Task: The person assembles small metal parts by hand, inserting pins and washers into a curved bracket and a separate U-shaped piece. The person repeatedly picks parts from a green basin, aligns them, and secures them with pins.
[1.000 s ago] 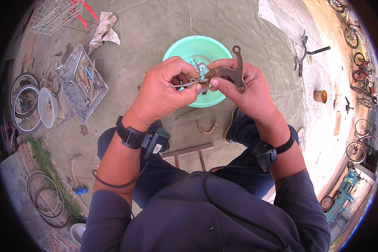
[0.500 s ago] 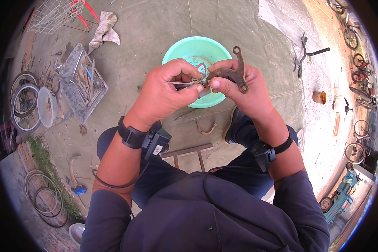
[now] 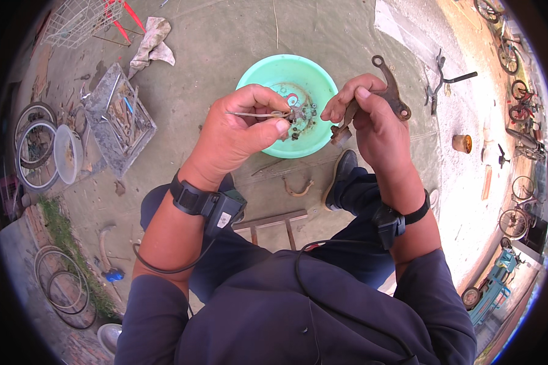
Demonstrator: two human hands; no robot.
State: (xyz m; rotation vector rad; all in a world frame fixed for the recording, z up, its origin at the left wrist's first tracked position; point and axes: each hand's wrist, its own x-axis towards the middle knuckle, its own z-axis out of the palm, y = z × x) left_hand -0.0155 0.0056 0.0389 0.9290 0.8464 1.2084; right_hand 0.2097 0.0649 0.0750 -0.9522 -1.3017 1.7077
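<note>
My left hand (image 3: 238,125) is closed, pinching a thin metal wire piece (image 3: 248,114) with a looped end between thumb and forefinger. Small dark metal bits show at the fingertips; their kind is hard to make out. My right hand (image 3: 379,134) grips a rusty brown brake caliper arm (image 3: 392,85) with a round eye at its top and another hole at its right corner. The arm's lower end, with a small block, pokes out below my fingers. Beneath and between both hands sits a light green basin (image 3: 319,76), with several small nuts and metal parts on its dirty bottom.
A curved rusty part (image 3: 298,187) and a wooden stool frame (image 3: 271,222) lie near my feet. At left are a tool tray (image 3: 103,143), bicycle wheels (image 3: 25,161) and a white bowl (image 3: 68,155). Handlebars (image 3: 437,79) and a rusty can (image 3: 462,143) are at right.
My hands have come apart. The right one has moved right with the brake arm, while the left keeps the wire piece, slightly to the left, uncovering the small parts in the basin.
</note>
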